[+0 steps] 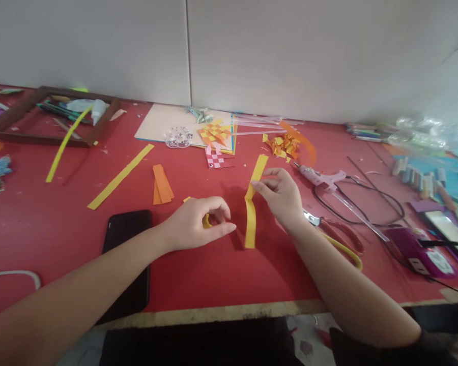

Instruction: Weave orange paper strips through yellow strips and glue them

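My right hand [284, 198] pinches a yellow paper strip [251, 223] near its middle, between thumb and fingers. A crease bends the strip there; one part slants up and away, the other hangs toward the table's front. Left of it, my left hand [198, 221] hovers with thumb and index finger apart. Some yellow paper [206, 221] shows behind its fingers; whether it touches them I cannot tell. Beyond that hand lie short orange paper strips [162, 185] in a small stack and a long yellow strip [120, 178].
Under my left forearm lies a black phone [127, 254]. Pliers [339, 234] and a pink glue gun [320, 178] with its cable are by my right arm. Woven paper fish [215, 157], orange-yellow scraps [284, 146] and a wooden frame [41, 140] sit farther back on the red table [202, 279].
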Available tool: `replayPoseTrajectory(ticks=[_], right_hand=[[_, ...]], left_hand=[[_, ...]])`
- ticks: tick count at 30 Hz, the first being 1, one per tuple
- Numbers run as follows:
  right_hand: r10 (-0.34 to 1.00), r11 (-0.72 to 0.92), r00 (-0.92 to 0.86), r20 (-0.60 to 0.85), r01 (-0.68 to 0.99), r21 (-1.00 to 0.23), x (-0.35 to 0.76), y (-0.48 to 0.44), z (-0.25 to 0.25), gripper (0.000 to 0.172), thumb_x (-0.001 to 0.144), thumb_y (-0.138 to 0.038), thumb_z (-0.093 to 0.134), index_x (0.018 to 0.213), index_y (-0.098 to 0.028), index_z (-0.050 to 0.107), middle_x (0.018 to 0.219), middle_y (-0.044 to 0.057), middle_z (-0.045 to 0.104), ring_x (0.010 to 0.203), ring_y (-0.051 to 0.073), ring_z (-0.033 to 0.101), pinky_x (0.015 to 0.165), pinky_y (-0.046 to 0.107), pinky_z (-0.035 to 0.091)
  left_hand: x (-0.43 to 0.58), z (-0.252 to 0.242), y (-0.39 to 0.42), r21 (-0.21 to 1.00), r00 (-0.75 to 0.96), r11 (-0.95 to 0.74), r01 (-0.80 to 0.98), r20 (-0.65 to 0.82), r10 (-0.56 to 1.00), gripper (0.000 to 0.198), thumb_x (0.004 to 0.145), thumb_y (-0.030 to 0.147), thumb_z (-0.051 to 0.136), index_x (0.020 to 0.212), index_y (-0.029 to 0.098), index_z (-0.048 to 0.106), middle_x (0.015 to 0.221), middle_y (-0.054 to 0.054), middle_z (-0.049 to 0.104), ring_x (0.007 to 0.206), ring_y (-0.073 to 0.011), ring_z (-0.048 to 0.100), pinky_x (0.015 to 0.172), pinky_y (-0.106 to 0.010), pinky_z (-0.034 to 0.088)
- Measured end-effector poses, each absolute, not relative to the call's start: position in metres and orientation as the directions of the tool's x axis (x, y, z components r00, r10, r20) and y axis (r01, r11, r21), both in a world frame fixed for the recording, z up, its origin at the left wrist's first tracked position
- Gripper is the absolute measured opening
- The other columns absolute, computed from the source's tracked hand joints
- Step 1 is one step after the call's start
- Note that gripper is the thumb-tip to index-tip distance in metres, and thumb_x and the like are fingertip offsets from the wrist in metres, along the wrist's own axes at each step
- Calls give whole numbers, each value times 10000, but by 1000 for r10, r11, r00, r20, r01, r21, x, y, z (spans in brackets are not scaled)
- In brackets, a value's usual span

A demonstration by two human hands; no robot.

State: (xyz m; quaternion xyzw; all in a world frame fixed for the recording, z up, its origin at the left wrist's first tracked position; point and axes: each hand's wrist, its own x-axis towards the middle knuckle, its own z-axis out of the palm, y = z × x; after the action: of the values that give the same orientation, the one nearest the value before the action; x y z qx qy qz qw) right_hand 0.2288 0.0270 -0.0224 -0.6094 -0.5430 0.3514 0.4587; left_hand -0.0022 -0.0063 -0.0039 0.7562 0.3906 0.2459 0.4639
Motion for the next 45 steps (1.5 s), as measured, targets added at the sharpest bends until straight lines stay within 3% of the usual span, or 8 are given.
replayPoseTrajectory(ticks=[3, 8, 12, 19, 28, 33, 40, 45], right_hand=[[978, 70, 109, 178, 629, -774, 229, 25, -24, 343, 706, -441, 768, 818, -223, 528, 732, -5, 659, 602, 143, 544, 606, 291, 412], [910, 277, -35, 414, 795, -540, 229, 22, -23, 183, 777, -315, 721, 766, -221, 564, 773, 17, 622, 691, 166, 559, 635, 297, 422], [917, 364, -223, 331, 808, -464, 232, 20, -19, 110, 834, -308, 683, 765, -227, 659, 766, 21, 687, 711, 179, 611, 669, 311, 458], [880, 472, -435, 190, 751, -462, 237, 17, -15, 180, 857, -299, 664, 1016, -246, 731, 1057, 28, 745, 995, 226, 683, 885, 355, 529], [790, 605, -568, 231, 664, -438, 229, 14, -17, 254, 834, -271, 704, 1085, -234, 697, 1072, 58, 717, 1047, 240, 635, 934, 419, 521], [771, 635, -568, 288, 646, -425, 225, 11, -18, 247, 844, -342, 694, 1036, -187, 701, 996, 85, 705, 959, 233, 620, 855, 393, 518], [781, 621, -483, 396, 669, -409, 214, 4, -22, 204, 866, -380, 665, 941, -193, 702, 865, 57, 678, 842, 201, 579, 790, 354, 476], [793, 578, -407, 454, 739, -346, 201, -1, -29, 233, 853, -403, 668, 901, -181, 719, 889, 73, 664, 878, 225, 545, 821, 374, 465]], left_hand=[[-2, -2, -6, 837, 568, -323, 441, 18, 823, 211, 880, 431, 581, 831, 225, 581, 754, 2, 678, 615, -127, 600, 557, -240, 420], [-2, -9, -4, 567, 452, -444, 694, 137, 882, 137, 906, 324, 514, 869, 220, 596, 746, -37, 647, 710, -199, 593, 576, -286, 402], [-1, -13, -5, 454, 470, -498, 738, 183, 863, 151, 903, 209, 466, 951, 193, 609, 908, -81, 661, 845, -245, 574, 694, -345, 436], [-5, -11, -4, 285, 501, -551, 785, 230, 834, 286, 846, 68, 414, 1028, 127, 627, 1020, -107, 628, 936, -266, 525, 853, -419, 456], [-5, -20, -5, 249, 503, -552, 796, 237, 831, 374, 870, 235, 538, 1228, 170, 621, 1239, -134, 547, 1112, -320, 486, 943, -485, 453], [-6, -21, -3, 270, 495, -555, 786, 261, 829, 279, 916, 280, 524, 1149, 207, 658, 1240, -116, 549, 1114, -309, 488, 929, -487, 457], [-4, -25, -2, 363, 483, -568, 739, 303, 822, 115, 880, 245, 564, 812, 164, 610, 1114, -112, 566, 1055, -281, 483, 922, -463, 450], [-1, -22, -1, 404, 460, -566, 719, 335, 823, 138, 911, 237, 507, 825, 166, 588, 1065, -101, 574, 1026, -265, 493, 920, -446, 434]])
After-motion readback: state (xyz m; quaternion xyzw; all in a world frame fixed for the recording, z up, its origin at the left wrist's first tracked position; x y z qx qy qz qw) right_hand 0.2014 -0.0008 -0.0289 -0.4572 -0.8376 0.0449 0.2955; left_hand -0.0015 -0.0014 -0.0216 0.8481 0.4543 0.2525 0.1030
